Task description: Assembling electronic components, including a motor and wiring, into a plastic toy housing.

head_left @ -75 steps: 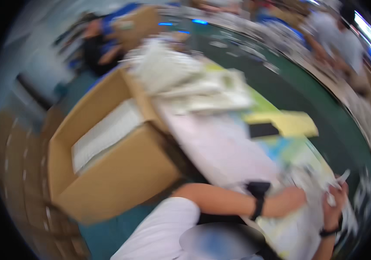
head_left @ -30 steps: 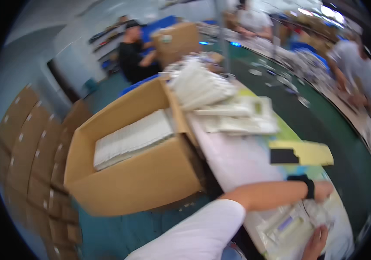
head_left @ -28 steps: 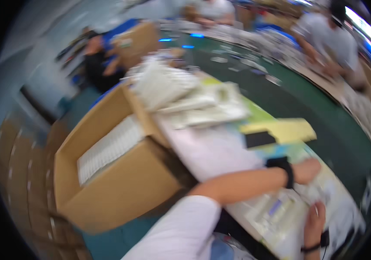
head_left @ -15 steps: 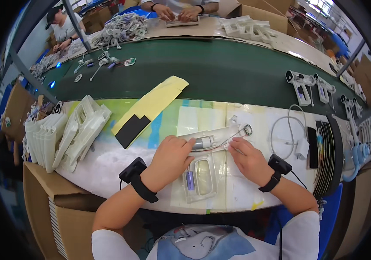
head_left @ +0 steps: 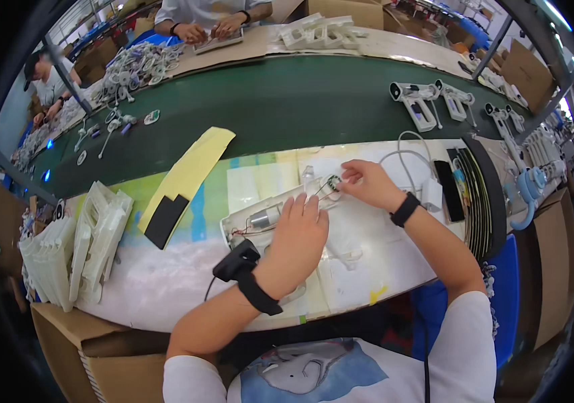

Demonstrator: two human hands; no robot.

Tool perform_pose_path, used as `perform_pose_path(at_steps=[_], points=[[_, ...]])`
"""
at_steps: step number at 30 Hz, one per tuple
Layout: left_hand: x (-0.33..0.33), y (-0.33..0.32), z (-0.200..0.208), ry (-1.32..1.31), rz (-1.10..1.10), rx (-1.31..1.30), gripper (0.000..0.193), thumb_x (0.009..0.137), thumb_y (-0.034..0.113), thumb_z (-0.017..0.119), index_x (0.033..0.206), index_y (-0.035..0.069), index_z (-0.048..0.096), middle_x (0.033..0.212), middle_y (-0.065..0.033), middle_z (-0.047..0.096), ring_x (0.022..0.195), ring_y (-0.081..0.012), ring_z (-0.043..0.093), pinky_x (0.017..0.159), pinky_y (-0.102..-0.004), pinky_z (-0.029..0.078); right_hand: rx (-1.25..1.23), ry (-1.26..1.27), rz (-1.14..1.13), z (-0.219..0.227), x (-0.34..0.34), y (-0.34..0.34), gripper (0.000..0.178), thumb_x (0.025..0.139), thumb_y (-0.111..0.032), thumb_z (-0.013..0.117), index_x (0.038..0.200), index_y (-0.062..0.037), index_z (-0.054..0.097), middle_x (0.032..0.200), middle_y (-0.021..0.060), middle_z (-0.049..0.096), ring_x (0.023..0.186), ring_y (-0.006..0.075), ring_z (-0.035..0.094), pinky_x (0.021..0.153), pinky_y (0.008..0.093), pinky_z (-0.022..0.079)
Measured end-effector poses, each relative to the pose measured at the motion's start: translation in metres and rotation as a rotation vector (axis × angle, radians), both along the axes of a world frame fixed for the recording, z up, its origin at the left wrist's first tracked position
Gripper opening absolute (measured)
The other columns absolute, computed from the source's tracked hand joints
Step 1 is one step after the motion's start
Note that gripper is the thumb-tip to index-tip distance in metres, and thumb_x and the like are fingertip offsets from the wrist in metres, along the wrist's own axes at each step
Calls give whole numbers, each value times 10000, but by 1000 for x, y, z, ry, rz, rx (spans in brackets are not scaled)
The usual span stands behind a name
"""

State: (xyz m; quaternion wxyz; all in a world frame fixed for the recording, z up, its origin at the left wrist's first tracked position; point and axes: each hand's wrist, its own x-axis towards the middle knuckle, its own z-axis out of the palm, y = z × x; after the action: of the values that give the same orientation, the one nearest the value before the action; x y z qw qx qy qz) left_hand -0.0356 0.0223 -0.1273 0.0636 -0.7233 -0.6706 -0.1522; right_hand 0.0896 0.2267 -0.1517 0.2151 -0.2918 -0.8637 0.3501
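A white plastic housing half (head_left: pixel 230 221) lies on the table in front of me, with a silver cylindrical motor (head_left: pixel 265 216) seated in it and thin wires near its left end. My left hand (head_left: pixel 298 235) reaches over the housing's lower edge, fingers stretched out and holding nothing visible. At the housing's right end, my right hand (head_left: pixel 369 185) pinches a small round ring-shaped part (head_left: pixel 332 183) with a black rim. My left hand and forearm hide most of the second housing piece below.
White housing shells (head_left: pixel 102 225) stand stacked at left beside a yellow sheet with a black pad (head_left: pixel 166 221). To the right are a white adapter (head_left: pixel 431 195) with cable and black strips (head_left: pixel 478 201). Beyond runs a green conveyor (head_left: pixel 287 101) carrying assembled units; a co-worker sits across it.
My right hand has moved up to the ring-shaped part and taken hold of it. My left hand has slid right from the motor, its fingers now extended. The whole view has shifted.
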Motion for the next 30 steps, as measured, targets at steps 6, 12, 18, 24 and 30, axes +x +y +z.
perform_pose_path(at_steps=[6,12,18,24,30], points=[[1,-6,-16,33,20,4,385,782,72,566,1145,-52,597,1287,-273,517,1224,-418,478,1020,-490,404,-640,165,-97,22,-20,-20,278,782,-135,742,961,42,625,783,79,633,685,155,615,643,293,534],[22,5,-31,124,81,133,388,793,84,545,1142,-77,592,1276,-315,517,1178,-437,527,984,-469,440,590,-83,-145,27,-81,-44,141,708,-75,666,837,-21,664,834,177,605,765,327,651,649,387,560],[17,0,-30,135,60,72,451,800,95,542,1208,-96,559,1338,-334,474,1214,-439,517,972,-448,446,131,-270,324,20,-105,-16,354,684,-276,772,872,16,710,910,204,691,906,323,675,809,384,540],[15,-3,-28,129,71,10,559,801,148,572,1286,-117,491,1369,-332,446,1259,-422,472,1045,-465,370,-563,396,314,1,-55,-18,442,779,-183,751,1162,14,648,1127,178,673,1089,230,632,958,310,479],[14,-1,-26,91,69,-1,547,807,128,541,1281,-139,480,1363,-345,438,1264,-434,457,1054,-466,358,-3,84,272,10,-49,-33,446,816,-128,721,1233,-16,611,1134,137,674,1041,245,631,869,340,511]])
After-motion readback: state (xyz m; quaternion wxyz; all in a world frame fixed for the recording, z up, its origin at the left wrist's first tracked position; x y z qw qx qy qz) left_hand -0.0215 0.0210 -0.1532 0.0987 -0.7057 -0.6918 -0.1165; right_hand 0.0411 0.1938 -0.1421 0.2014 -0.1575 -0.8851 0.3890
